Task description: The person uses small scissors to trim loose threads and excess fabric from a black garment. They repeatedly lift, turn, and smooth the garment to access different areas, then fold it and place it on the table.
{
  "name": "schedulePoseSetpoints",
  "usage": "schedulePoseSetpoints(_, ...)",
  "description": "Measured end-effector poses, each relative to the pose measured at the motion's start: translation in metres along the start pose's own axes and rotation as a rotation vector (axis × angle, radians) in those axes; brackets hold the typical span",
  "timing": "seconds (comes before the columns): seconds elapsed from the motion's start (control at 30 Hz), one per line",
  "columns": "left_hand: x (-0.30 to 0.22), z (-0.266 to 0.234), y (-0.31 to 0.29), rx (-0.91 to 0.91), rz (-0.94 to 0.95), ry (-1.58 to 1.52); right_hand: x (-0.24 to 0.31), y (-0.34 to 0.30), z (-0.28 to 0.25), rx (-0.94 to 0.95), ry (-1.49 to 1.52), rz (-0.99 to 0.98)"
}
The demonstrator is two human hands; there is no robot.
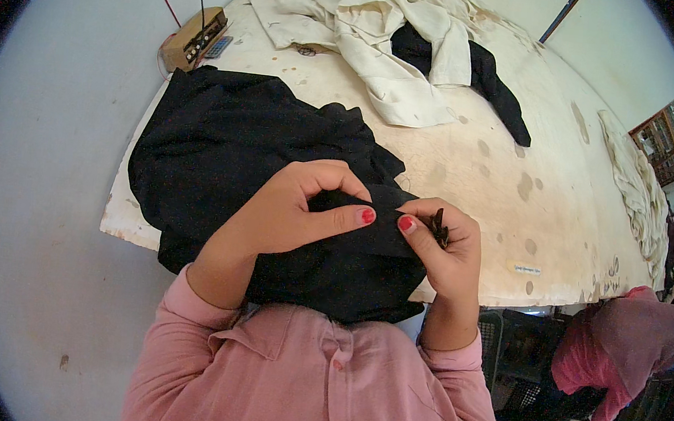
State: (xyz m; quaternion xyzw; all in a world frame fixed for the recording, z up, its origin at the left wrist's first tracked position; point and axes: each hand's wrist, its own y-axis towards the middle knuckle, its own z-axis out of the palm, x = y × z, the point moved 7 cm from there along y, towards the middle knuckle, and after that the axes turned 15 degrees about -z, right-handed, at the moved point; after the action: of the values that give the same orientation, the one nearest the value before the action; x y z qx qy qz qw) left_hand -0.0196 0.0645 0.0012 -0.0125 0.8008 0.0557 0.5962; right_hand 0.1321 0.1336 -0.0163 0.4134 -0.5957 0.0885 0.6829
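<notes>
Black garment (230, 145) lies bunched on the near left part of the table (485, 167), its lower edge hanging over the table's near edge toward the person. Left hand (293, 211): fingers curled, thumb and forefinger pinching a fold of the black garment. Right hand (446, 248): closed, thumb pressed on the same fold just beside the left thumb, a small dark tool (439, 226) gripped in the fingers. Cream garments (377, 29) heaped at the table's far side; a tan box (194, 38) at its far left corner.
</notes>
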Motion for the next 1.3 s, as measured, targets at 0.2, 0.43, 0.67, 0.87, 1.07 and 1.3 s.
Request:
schedulePoseSetpoints(0.2,0.004,0.006,0.0,-0.019,-0.068,0.014,0.025,0.016,0.001,0.077,-0.363,-0.383)
schedulePoseSetpoints(0.43,0.013,0.009,0.001,-0.012,-0.122,-0.043,0.0,0.021,-0.004,0.0,-0.052,-0.133)
schedulePoseSetpoints(0.67,0.016,0.008,-0.001,-0.02,-0.134,-0.106,-0.013,0.016,-0.016,-0.094,0.369,-0.037)
schedulePoseSetpoints(0.87,0.015,0.009,0.002,0.005,-0.122,-0.108,-0.003,0.017,-0.018,-0.045,0.44,-0.241)
schedulePoseSetpoints(1.07,0.022,0.009,0.003,-0.017,-0.161,-0.177,-0.001,0.02,-0.025,-0.05,-0.193,-0.244)
schedulePoseSetpoints(1.3,0.029,0.012,0.003,0.027,-0.263,-0.284,0.029,0.008,-0.025,-0.003,-0.614,-0.318)
